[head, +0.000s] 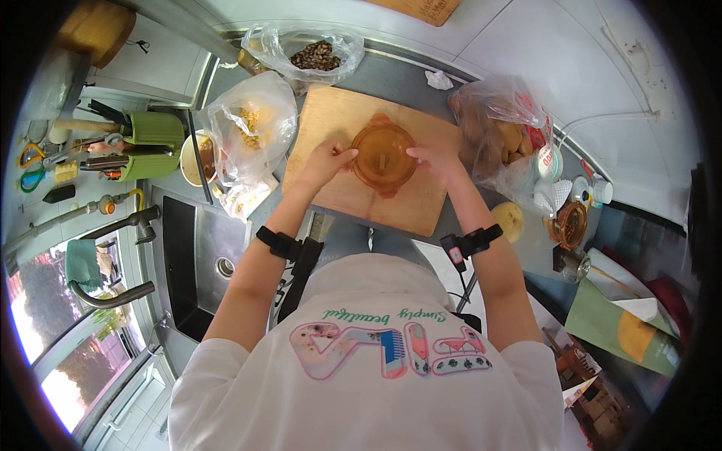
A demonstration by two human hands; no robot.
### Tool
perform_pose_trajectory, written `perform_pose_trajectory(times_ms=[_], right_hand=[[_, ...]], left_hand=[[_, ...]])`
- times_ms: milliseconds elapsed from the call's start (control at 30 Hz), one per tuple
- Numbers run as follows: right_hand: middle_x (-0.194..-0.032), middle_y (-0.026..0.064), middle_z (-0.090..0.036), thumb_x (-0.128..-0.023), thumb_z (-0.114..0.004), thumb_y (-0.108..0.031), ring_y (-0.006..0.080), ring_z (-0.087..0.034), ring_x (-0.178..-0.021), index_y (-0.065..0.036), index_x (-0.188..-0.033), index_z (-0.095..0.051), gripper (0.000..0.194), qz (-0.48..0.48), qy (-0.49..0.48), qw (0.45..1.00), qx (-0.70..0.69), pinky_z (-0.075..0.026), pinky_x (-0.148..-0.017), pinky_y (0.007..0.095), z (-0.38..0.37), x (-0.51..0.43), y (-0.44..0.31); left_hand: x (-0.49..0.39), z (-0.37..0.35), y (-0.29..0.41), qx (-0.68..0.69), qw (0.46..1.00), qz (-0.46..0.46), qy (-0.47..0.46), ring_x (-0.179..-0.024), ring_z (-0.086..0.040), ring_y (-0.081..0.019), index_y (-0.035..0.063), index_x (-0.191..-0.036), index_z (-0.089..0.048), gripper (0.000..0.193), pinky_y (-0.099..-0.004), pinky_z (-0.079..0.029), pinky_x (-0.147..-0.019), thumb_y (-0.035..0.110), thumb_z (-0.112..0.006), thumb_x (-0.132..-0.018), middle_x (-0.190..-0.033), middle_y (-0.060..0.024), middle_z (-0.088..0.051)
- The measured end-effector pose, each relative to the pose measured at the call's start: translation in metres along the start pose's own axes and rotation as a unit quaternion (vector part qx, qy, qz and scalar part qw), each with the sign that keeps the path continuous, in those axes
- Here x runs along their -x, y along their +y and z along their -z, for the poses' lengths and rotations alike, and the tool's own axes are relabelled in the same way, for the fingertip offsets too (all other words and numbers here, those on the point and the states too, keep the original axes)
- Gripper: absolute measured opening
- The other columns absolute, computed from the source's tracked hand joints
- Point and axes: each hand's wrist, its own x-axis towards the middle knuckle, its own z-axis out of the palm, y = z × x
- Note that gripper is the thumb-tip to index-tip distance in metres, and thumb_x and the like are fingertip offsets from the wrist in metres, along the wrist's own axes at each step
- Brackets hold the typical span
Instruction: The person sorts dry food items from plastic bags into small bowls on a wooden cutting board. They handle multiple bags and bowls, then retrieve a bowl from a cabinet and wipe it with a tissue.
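An amber glass bowl (386, 176) with two ear-like handles stands on the wooden cutting board (333, 191). One handle points away from me and the other towards me. My left hand (330, 160) grips the bowl's left side, its thumb on the rim. On the opposite side my right hand (439, 155) holds the rim, the thumb pointing inward. At the bowl's middle shows a small pale oblong shape; whether it is inside or part of the glass I cannot tell. The fingers under both sides are partly hidden.
Left of the board lie a plastic bag of yellow pieces (249, 128) and a white bowl (194, 169) with black chopsticks (198, 155). Behind is a bag of dark brown pieces (316, 56). To the right are a bag of potatoes (507, 138), a loose potato (507, 221) and the sink (211, 248) is left.
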Motion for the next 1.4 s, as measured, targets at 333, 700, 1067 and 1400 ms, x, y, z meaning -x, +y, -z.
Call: perform_pose_trajectory(times_ms=[333,700,1067,1400], right_hand=[[-0.081,0.0043,-0.063,-0.082,-0.074,-0.018,0.0142,-0.061,-0.074,-0.001,-0.088,-0.064,0.021,0.07,0.043,0.996,0.027,-0.052,-0.069,0.0283,-0.01,0.013,-0.015],[-0.073,0.0002,-0.058,-0.084,-0.072,-0.027,0.0077,-0.052,-0.063,-0.005,-0.082,-0.062,0.025,0.064,-0.034,0.99,0.124,-0.043,-0.057,0.0215,-0.001,0.038,-0.096],[-0.081,0.0041,-0.067,-0.081,-0.069,-0.018,0.0268,-0.062,-0.065,-0.007,-0.078,-0.056,0.017,0.498,0.17,0.649,0.55,-0.049,-0.055,0.0372,-0.036,-0.001,-0.141],[-0.089,0.0042,-0.065,-0.083,-0.065,-0.017,0.026,-0.063,-0.086,-0.007,-0.086,-0.063,0.01,0.491,0.066,0.614,0.615,-0.053,-0.071,0.0365,-0.027,-0.071,-0.066]], left_hand=[[0.007,-0.01,-0.01,0.219,0.976,0.009,-0.006,-0.069,-0.06,-0.014,0.0071,-0.078,-0.046,0.025,-0.0322,-0.059,-0.073,0.014,-0.066,-0.091,-0.078,-0.0019,-0.053],[0.009,0.018,0.048,0.174,0.983,-0.003,-0.064,-0.078,-0.061,-0.0125,0.0063,-0.081,-0.057,0.023,-0.0284,-0.051,-0.077,0.024,-0.069,-0.09,-0.09,-0.0053,-0.063],[-0.026,0.032,0.024,-0.066,0.991,-0.08,0.088,-0.071,-0.062,-0.0132,0.001,-0.099,-0.061,0.03,-0.0259,-0.051,-0.071,0.031,-0.063,-0.094,-0.084,-0.0072,-0.065],[0.011,-0.04,-0.011,-0.021,0.997,-0.015,0.077,-0.068,-0.068,-0.0216,0.0021,-0.13,-0.048,0.052,-0.0338,-0.054,-0.059,0.019,-0.067,-0.085,-0.087,-0.0168,-0.064]])
